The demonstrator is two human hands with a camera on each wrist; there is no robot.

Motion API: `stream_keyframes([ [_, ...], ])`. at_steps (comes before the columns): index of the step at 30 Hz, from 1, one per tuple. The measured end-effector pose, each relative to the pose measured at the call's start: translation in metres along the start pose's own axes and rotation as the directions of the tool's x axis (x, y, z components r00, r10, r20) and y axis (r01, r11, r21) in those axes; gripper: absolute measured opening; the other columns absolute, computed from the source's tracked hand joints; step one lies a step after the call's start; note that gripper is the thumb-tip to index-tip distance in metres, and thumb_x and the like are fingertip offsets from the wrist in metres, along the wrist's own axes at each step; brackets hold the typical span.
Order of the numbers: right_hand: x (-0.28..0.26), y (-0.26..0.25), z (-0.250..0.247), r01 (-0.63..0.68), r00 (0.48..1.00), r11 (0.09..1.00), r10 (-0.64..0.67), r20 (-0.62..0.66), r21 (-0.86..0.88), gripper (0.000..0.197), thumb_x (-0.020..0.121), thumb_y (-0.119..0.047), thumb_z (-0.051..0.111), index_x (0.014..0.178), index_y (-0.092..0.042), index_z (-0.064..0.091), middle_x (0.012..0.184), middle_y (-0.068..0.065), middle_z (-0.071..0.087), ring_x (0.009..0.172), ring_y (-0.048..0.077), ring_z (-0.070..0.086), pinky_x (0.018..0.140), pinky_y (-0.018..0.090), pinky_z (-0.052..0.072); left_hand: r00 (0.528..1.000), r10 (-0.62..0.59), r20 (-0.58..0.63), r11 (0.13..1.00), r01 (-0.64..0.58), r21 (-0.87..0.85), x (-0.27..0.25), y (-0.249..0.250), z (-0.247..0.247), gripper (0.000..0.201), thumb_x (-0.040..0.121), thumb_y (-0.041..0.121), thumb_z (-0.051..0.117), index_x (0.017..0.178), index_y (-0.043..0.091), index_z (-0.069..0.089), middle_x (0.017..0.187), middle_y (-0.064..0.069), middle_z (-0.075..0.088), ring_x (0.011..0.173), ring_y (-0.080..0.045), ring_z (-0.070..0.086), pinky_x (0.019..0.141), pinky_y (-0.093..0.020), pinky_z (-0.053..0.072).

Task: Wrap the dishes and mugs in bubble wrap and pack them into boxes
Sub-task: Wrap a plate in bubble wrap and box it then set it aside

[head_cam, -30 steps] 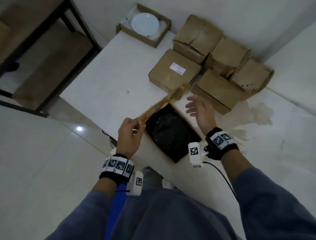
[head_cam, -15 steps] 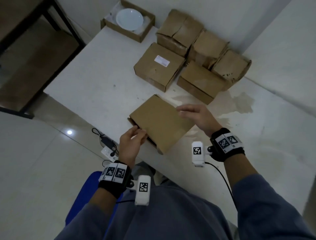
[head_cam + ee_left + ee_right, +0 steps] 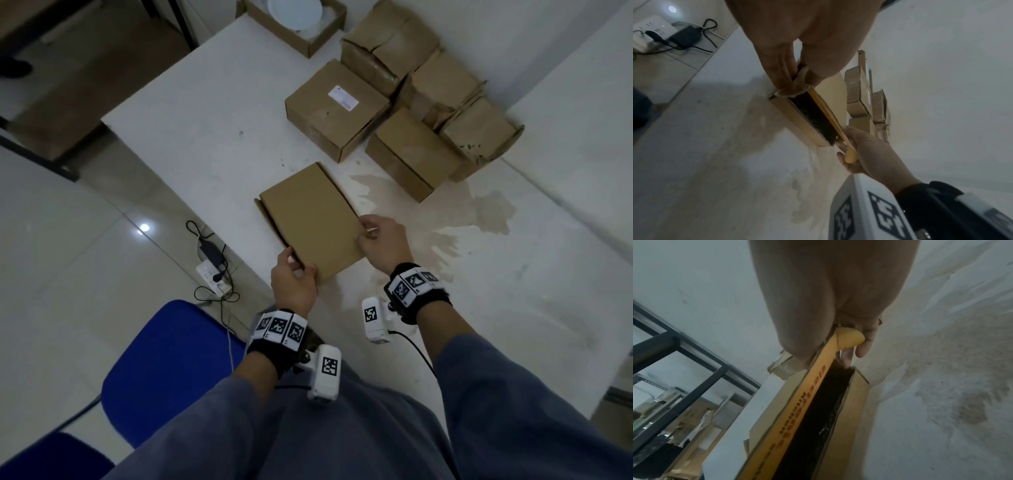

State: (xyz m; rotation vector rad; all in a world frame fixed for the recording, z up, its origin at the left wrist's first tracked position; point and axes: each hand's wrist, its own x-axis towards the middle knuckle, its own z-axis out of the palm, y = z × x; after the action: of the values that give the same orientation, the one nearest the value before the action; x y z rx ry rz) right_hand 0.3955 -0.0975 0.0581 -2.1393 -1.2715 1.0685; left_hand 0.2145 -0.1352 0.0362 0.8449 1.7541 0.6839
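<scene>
A flat brown cardboard box (image 3: 313,219) lies near the white table's front edge, its lid (image 3: 835,100) lowered almost onto the body. A dark wrapped item (image 3: 813,116) shows through the narrow gap under the lid (image 3: 797,402). My left hand (image 3: 294,274) pinches the lid's near left corner. My right hand (image 3: 380,236) pinches the lid's tuck flap (image 3: 846,339) at the near right corner. A white plate (image 3: 294,13) lies in an open box (image 3: 318,44) at the table's far corner.
Several closed cardboard boxes (image 3: 335,106) stand clustered at the back right by the wall. A stain (image 3: 479,209) marks the white table (image 3: 191,137). A power strip with cables (image 3: 212,270) lies on the floor at left. A blue chair (image 3: 171,370) stands below my left arm.
The box lid has swung down from upright to nearly flat over the dark wrapped item. Both hands have moved to the lid's near corners and taken hold.
</scene>
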Motion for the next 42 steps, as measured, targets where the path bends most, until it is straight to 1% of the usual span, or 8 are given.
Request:
stream_keyframes([
  [7, 0.003, 0.006, 0.008, 0.028, 0.997, 0.993, -0.037, -0.074, -0.116, 0.034, 0.084, -0.012, 0.062, 0.118, -0.014, 0.069, 0.107, 0.006, 0.068, 0.093, 0.021, 0.065, 0.084, 0.032, 0.054, 0.991, -0.077, -0.11, 0.996, 0.072, -0.044, 0.004, -0.014, 0.015, 0.038, 0.081, 0.02, 0.072, 0.115, 0.027, 0.056, 0.099, -0.006, 0.068, 0.085, -0.026, 0.069, 0.079, -0.045, 0.059],
  [12, 0.009, 0.013, 0.012, -0.016, 0.995, 0.988, 0.001, -0.099, -0.152, 0.029, 0.083, -0.015, 0.064, 0.111, -0.019, 0.069, 0.106, 0.005, 0.064, 0.09, 0.023, 0.063, 0.078, 0.033, 0.054, 0.969, -0.178, -0.173, 0.981, 0.161, -0.109, 0.004, -0.017, 0.023, 0.036, 0.082, 0.018, 0.075, 0.11, 0.023, 0.053, 0.094, -0.006, 0.068, 0.088, -0.024, 0.068, 0.08, -0.036, 0.057],
  [18, 0.014, 0.02, 0.013, -0.078, 0.993, 0.993, 0.069, -0.096, -0.089, 0.025, 0.082, -0.016, 0.067, 0.105, -0.024, 0.064, 0.1, 0.001, 0.064, 0.087, 0.02, 0.062, 0.075, 0.035, 0.055, 0.944, -0.261, -0.203, 0.961, 0.235, -0.144, 0.005, -0.026, 0.025, 0.037, 0.079, 0.027, 0.081, 0.105, 0.024, 0.056, 0.091, -0.004, 0.07, 0.086, -0.025, 0.069, 0.082, -0.04, 0.059],
  [25, 0.021, 0.023, 0.018, -0.144, 0.987, 0.989, 0.145, -0.064, 0.029, 0.033, 0.081, -0.011, 0.069, 0.111, -0.024, 0.064, 0.102, 0.003, 0.063, 0.089, 0.021, 0.065, 0.079, 0.035, 0.057, 0.944, -0.228, -0.237, 0.972, 0.205, -0.116, 0.01, -0.015, 0.025, 0.033, 0.073, 0.012, 0.083, 0.088, 0.02, 0.055, 0.084, -0.005, 0.068, 0.081, -0.03, 0.069, 0.075, -0.04, 0.06],
  [29, 0.019, 0.025, 0.018, -0.106, 0.993, 0.994, 0.105, -0.057, -0.01, 0.03, 0.082, -0.015, 0.071, 0.11, -0.022, 0.061, 0.102, 0.005, 0.064, 0.088, 0.023, 0.063, 0.08, 0.038, 0.056, 0.972, -0.149, -0.181, 0.989, 0.147, -0.028, 0.021, -0.004, 0.013, 0.031, 0.075, 0.012, 0.082, 0.092, 0.015, 0.055, 0.085, 0.002, 0.064, 0.08, -0.021, 0.064, 0.068, -0.028, 0.052],
  [33, 0.011, 0.018, 0.016, -0.092, 0.993, 0.985, 0.102, 0.063, -0.146, 0.03, 0.079, -0.025, 0.074, 0.099, -0.021, 0.051, 0.091, 0.001, 0.062, 0.081, 0.024, 0.062, 0.071, 0.036, 0.054, 0.993, -0.101, -0.061, 0.976, 0.11, 0.188, 0.042, 0.01, -0.021, 0.041, 0.074, 0.022, 0.084, 0.104, 0.017, 0.057, 0.087, 0.003, 0.064, 0.079, -0.012, 0.061, 0.059, -0.018, 0.041],
  [37, 0.013, 0.003, 0.025, -0.111, 0.974, 0.963, 0.155, 0.166, -0.244, 0.035, 0.073, -0.026, 0.069, 0.097, -0.018, 0.045, 0.09, 0.003, 0.058, 0.081, 0.026, 0.06, 0.062, 0.033, 0.047, 0.997, 0.03, 0.069, 0.952, -0.05, 0.301, 0.069, 0.026, -0.042, 0.062, 0.077, 0.018, 0.081, 0.132, 0.024, 0.052, 0.108, 0.0, 0.063, 0.096, -0.019, 0.062, 0.08, -0.033, 0.054],
  [42, 0.04, -0.017, 0.029, -0.108, 0.985, 0.986, 0.124, 0.121, -0.127, 0.065, 0.074, -0.032, 0.064, 0.135, -0.021, 0.042, 0.117, 0.007, 0.061, 0.105, 0.028, 0.059, 0.09, 0.045, 0.053, 0.989, 0.145, 0.025, 0.904, -0.143, 0.402, 0.099, 0.056, -0.038, 0.05, 0.085, 0.032, 0.074, 0.131, 0.017, 0.061, 0.113, -0.006, 0.069, 0.104, -0.023, 0.065, 0.095, -0.036, 0.051],
])
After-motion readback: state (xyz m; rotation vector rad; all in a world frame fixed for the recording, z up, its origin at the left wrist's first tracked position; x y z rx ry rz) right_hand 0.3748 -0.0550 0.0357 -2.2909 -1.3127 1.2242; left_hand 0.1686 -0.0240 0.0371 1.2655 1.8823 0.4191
